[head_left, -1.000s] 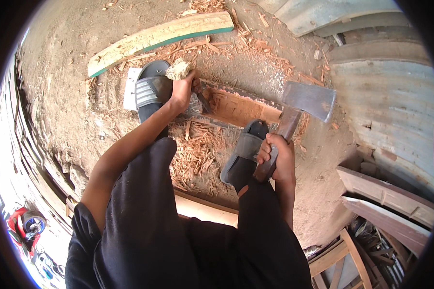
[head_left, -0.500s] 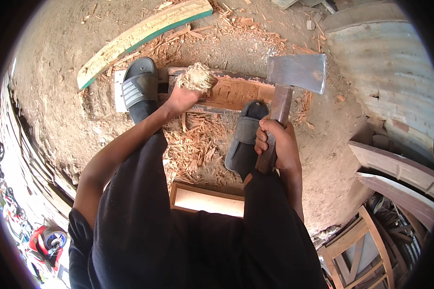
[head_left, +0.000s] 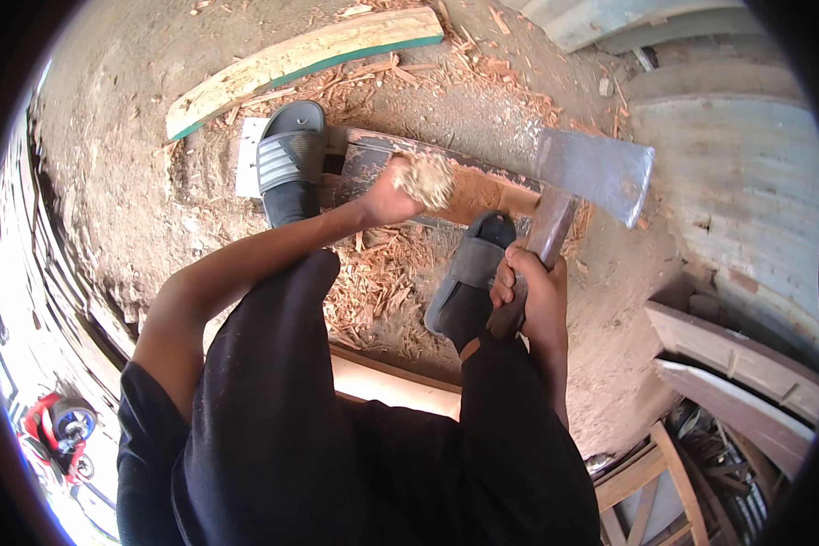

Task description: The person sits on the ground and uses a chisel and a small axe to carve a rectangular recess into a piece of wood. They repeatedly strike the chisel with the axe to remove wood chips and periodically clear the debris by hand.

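My left hand (head_left: 391,196) is closed around a pale, frayed, fibrous lump (head_left: 426,179). Whether it is the end of a longer piece, I cannot tell. Hand and lump are over a dark-painted wooden beam (head_left: 364,150) on the ground, whose chopped face (head_left: 491,188) shows bare reddish-brown wood. My right hand (head_left: 541,287) grips the wooden handle of an axe (head_left: 596,171). The axe's broad steel head points away from me, its cutting edge to the right, beyond the beam's right end. My sandalled feet, in grey slides (head_left: 291,150), stand close to the beam.
Wood chips (head_left: 382,282) litter the dirt floor. Beyond the beam lies a pale board (head_left: 309,68) with a green edge. Corrugated metal sheets (head_left: 737,173) stand at the right, with wooden panels (head_left: 737,346) and a wooden frame (head_left: 669,482) nearer. A red motorcycle (head_left: 55,432) shows at lower left.
The view has turned slightly. My left hand and the fibrous lump have moved right along the beam. The axe head has tilted a little clockwise; both grips are kept.
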`<action>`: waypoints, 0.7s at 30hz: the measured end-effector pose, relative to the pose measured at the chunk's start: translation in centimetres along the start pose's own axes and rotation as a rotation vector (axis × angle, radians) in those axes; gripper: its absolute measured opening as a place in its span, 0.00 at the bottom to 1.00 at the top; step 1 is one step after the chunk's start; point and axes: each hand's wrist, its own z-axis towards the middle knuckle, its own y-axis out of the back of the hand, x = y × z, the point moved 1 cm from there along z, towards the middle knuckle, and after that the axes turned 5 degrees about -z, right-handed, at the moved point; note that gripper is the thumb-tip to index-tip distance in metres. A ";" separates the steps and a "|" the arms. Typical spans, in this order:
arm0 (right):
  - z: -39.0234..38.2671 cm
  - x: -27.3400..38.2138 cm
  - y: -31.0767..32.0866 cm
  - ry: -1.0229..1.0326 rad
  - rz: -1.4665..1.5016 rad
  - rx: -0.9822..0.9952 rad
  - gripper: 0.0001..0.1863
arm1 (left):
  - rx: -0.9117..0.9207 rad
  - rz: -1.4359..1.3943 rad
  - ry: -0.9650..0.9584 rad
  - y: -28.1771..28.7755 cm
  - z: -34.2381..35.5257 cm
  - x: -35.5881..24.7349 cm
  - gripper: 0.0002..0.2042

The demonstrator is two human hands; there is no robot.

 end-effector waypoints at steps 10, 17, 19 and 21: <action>-2.6 0.8 0.0 0.744 -0.306 0.412 0.05 | -0.192 0.920 -0.095 -8.1 -2.7 -4.8 0.25; -0.8 -2.0 -2.0 0.063 -0.524 0.308 0.08 | -0.309 1.129 -0.322 -5.4 -2.9 -2.6 0.32; -1.6 1.2 -1.9 0.128 -0.394 0.287 0.04 | -0.218 0.939 -0.108 -5.2 -1.8 -2.7 0.32; -1.3 3.2 -1.0 0.363 -0.222 0.331 0.06 | -0.146 0.925 -0.187 -3.8 -1.8 -2.2 0.32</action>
